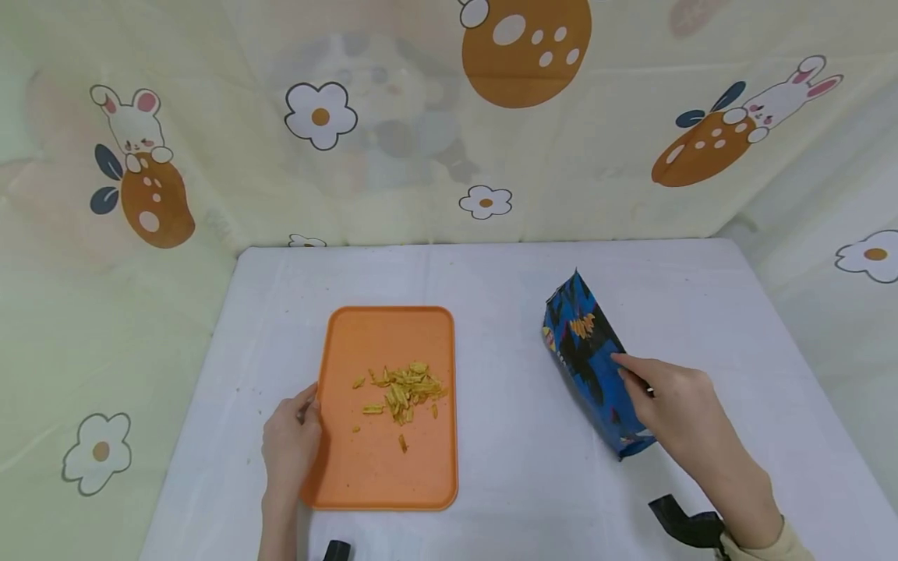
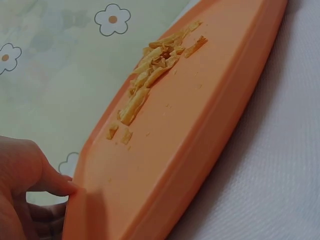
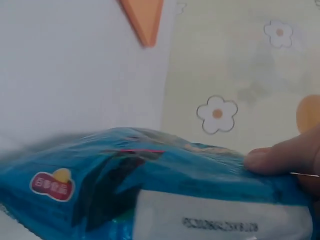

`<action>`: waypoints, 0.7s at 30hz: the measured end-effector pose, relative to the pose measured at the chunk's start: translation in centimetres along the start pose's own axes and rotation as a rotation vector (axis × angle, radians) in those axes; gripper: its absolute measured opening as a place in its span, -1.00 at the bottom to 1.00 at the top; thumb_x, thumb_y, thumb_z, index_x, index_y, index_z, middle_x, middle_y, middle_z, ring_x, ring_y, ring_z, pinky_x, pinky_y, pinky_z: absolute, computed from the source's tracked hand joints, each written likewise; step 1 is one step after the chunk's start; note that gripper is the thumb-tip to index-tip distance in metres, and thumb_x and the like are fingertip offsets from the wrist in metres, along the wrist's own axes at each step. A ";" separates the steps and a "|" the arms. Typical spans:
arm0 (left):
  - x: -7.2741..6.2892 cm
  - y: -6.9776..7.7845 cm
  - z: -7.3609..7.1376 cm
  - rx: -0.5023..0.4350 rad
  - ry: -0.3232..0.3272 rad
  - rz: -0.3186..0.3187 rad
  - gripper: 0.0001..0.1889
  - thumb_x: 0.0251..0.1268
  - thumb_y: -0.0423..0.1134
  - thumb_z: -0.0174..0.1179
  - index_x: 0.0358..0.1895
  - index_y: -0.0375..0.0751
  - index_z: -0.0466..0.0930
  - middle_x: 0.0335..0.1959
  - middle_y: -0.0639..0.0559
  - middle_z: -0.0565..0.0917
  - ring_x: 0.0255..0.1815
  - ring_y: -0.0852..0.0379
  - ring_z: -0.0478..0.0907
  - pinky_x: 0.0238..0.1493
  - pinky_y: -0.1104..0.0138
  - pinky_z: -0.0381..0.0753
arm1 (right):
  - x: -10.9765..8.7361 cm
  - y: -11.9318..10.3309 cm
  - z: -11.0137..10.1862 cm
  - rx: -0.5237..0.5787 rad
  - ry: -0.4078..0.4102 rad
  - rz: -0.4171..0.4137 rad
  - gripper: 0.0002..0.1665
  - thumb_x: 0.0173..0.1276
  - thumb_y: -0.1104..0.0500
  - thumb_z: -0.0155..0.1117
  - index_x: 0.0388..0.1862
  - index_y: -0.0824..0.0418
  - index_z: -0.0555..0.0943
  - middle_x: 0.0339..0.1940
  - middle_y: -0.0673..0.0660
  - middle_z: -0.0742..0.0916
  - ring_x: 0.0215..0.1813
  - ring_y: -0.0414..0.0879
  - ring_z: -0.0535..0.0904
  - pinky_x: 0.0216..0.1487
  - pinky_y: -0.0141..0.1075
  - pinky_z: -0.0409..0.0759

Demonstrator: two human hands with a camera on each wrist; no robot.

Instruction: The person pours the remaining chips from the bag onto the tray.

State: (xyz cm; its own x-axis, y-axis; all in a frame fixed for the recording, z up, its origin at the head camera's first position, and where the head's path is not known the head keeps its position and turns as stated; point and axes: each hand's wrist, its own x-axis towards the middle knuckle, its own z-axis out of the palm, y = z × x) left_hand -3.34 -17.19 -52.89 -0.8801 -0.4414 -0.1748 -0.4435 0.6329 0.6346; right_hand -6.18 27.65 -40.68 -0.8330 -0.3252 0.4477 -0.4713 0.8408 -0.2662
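Observation:
An orange rectangular tray lies on the left half of the table, and a loose pile of yellow crisp pieces sits on it with crumbs around. My left hand grips the tray's left rim; the left wrist view shows the thumb over the edge, with the other fingers partly hidden. To the right, a blue snack bag with dark patterns lies at a slant. My right hand pinches the bag's upper side between thumb and fingers. A white printed label shows on the bag in the right wrist view.
A white cloth covers the table. Behind it hangs a pale curtain printed with flowers and rabbits, which also lines both sides. Black straps show near the wrists. Small crumbs lie on the cloth left of the tray.

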 end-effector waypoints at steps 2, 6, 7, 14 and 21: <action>0.0 0.1 0.0 0.002 -0.001 -0.004 -0.58 0.57 -0.31 0.02 0.39 -0.19 0.54 -0.08 -0.24 0.66 -0.25 -0.06 0.50 -0.32 0.26 0.41 | 0.2 -0.3 0.1 0.013 -0.023 0.003 -0.59 0.02 0.55 0.51 -0.08 0.39 0.78 -0.29 0.33 0.83 -0.57 -0.10 0.64 -0.62 -0.44 0.41; -0.1 0.1 -0.1 0.001 -0.001 0.000 -0.58 0.56 -0.31 0.02 0.39 -0.20 0.54 -0.09 -0.25 0.66 -0.26 -0.06 0.49 -0.34 0.26 0.40 | 0.5 -1.0 0.4 0.052 -0.078 -0.009 -0.61 0.03 0.50 0.55 -0.09 0.35 0.78 -0.33 0.23 0.82 -0.54 -0.11 0.68 -0.57 -0.39 0.53; -0.1 0.1 -0.1 0.001 -0.001 0.000 -0.58 0.56 -0.32 0.02 0.39 -0.20 0.54 -0.09 -0.25 0.65 -0.26 -0.06 0.49 -0.34 0.26 0.40 | 0.6 -1.2 0.5 0.067 -0.098 -0.009 -0.61 0.04 0.49 0.55 -0.09 0.35 0.78 -0.35 0.18 0.81 -0.55 -0.16 0.65 -0.56 -0.41 0.53; -0.1 0.0 -0.2 -0.004 0.005 0.009 -0.59 0.56 -0.33 0.02 0.38 -0.22 0.55 -0.09 -0.26 0.67 -0.26 -0.06 0.51 -0.34 0.26 0.40 | 0.8 -3.0 2.2 0.207 -0.252 0.082 -0.71 0.22 0.47 0.44 -0.06 0.31 0.74 -0.34 0.05 0.74 -0.47 -0.30 0.58 -0.51 -0.44 0.52; -0.2 0.1 -0.1 -0.014 0.002 0.003 -0.59 0.57 -0.32 0.01 0.39 -0.22 0.54 -0.09 -0.26 0.65 -0.25 -0.07 0.50 -0.31 0.24 0.42 | 0.5 -4.6 5.2 0.278 -0.304 0.138 -0.74 0.27 0.43 0.42 -0.06 0.27 0.70 -0.28 0.08 0.75 -0.45 -0.34 0.49 -0.48 -0.45 0.51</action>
State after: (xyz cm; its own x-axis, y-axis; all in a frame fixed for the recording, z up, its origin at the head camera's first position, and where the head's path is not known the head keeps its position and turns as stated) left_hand -3.20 -17.08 -52.69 -0.8810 -0.4410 -0.1714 -0.4385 0.6252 0.6457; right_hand -5.93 21.40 -43.64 -0.9215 -0.3657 0.1309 -0.3751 0.7503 -0.5445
